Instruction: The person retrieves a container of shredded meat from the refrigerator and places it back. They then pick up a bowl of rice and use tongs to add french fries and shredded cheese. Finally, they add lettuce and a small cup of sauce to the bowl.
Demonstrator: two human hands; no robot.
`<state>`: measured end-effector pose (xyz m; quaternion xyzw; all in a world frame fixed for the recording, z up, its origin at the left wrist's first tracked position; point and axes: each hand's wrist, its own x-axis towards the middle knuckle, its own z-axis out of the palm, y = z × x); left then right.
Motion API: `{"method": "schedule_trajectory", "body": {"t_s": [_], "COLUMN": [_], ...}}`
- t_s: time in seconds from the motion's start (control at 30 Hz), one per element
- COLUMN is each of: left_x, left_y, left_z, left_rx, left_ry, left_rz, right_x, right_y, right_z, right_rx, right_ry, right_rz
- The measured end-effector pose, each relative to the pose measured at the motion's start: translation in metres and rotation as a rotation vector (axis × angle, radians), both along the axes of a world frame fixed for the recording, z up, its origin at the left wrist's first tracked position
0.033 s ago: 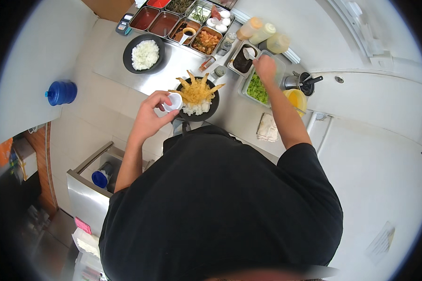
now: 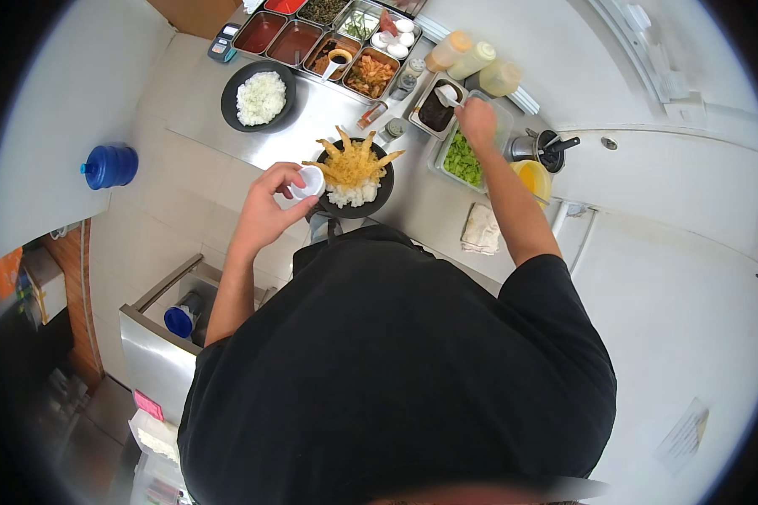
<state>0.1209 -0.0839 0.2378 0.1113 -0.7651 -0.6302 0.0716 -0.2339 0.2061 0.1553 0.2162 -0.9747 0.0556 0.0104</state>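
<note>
My left hand (image 2: 271, 202) grips a small white cup (image 2: 311, 183) by its rim, just left of a black bowl (image 2: 385, 195). That bowl holds white rice (image 2: 351, 196) topped with golden fried pieces (image 2: 351, 164), several of them sticking up like a fan. Farther to the right, my right hand (image 2: 477, 122) is closed around the handle of a white spoon (image 2: 449, 97). The spoon's head is over or in a metal pan of dark sauce (image 2: 435, 114); how deep it dips cannot be made out. Beside the pan, under my right forearm, is a clear tub of chopped greens (image 2: 461, 160).
A second black bowl of rice (image 2: 260, 98) stands at the back left. Metal pans of toppings (image 2: 370, 74) line the back. Squeeze bottles (image 2: 472, 59) stand against the wall. A yellow container (image 2: 531, 178) and folded cloth (image 2: 480, 229) are on the right.
My left hand and the small cup have shifted very slightly left. My right hand stays in place, with the spoon barely moved over the sauce pan.
</note>
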Motion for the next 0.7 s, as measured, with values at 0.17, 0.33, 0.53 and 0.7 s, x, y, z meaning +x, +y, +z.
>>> {"method": "schedule_trajectory", "body": {"t_s": [0.17, 0.33, 0.53, 0.7], "left_x": [0.003, -0.012, -0.041, -0.084], "left_y": [-0.006, 0.013, 0.038, 0.052], "left_z": [-0.008, -0.007, -0.003, -0.018], "left_rx": [0.013, -0.032, -0.196, -0.347], "left_ry": [-0.106, -0.087, -0.072, -0.087], "left_rz": [0.031, 0.008, -0.005, -0.001], "right_x": [0.003, 0.011, -0.004, -0.005], "right_y": [0.002, 0.017, 0.041, 0.07], "right_z": [0.001, -0.007, -0.017, -0.015], "right_rx": [0.047, -0.067, -0.753, -1.008], "right_ry": [-0.077, -0.299, -0.904, -1.022], "right_rz": [0.182, 0.148, -0.336, -0.419]}}
